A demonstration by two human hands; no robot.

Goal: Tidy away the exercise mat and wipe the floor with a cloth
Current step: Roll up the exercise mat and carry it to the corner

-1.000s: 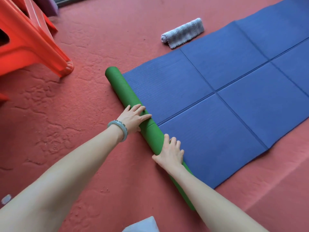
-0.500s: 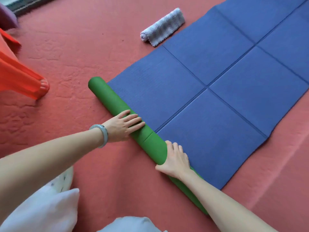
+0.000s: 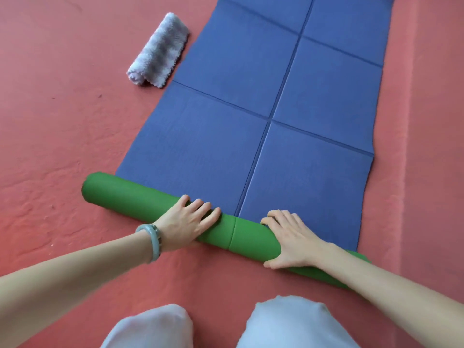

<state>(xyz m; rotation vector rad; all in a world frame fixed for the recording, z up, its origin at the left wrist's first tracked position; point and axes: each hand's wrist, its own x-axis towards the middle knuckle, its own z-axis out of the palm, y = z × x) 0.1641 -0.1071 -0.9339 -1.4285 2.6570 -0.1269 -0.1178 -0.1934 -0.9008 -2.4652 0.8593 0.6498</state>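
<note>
on the left, the red floor (image 3: 55, 126) lay bare, and one grey cloth (image 3: 159, 50), rolled up, sat on it at the far left, just beside the mat's left edge and untouched. the mat (image 3: 288, 96) lay lengthwise away from the person, blue face up and flat at the far end. its near end was wound into a green roll (image 3: 125, 197) running across from left to right.

the left hand (image 3: 187, 223), one bracelet (image 3: 153, 242) on its wrist, pressed on top of the roll with fingers laid out straight, clasping nothing. right of the roll's centre seam, the right hand (image 3: 291, 239) cupped the roll, fingers draped over the far side and thumb on the near side. two pale-trousered knees (image 3: 150, 327) showed at the near edge.

the step in hand looked like rolling the mat up, with most of it not yet rolled. to do it well, both hands would push evenly away, pressing down so the roll stayed tight and its ends square. the left end stuck out past the flat edge, so it risked coning.

count: one mat, one cloth, two hands.
</note>
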